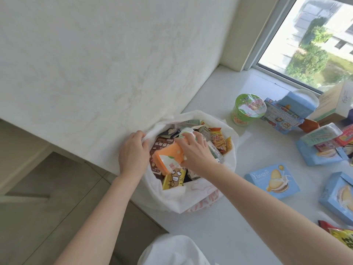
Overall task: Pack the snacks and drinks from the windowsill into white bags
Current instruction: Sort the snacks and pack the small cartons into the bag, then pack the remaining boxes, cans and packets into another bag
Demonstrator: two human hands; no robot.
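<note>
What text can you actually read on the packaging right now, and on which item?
"Yuogee": on the light blue biscuit box lying on the windowsill.
Brown packet in the white bag: large Chinese characters, too blurred to read.
Green noodle cup and the other boxes: print too small to read.

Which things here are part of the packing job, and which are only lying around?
Part of the job:
- white bag, left hand holding its rim
- orange packet in right hand
- green noodle cup
- blue biscuit box
- yellow snack bag

Just lying about:
- open cardboard box near the window
- white fabric at the bottom edge
</note>
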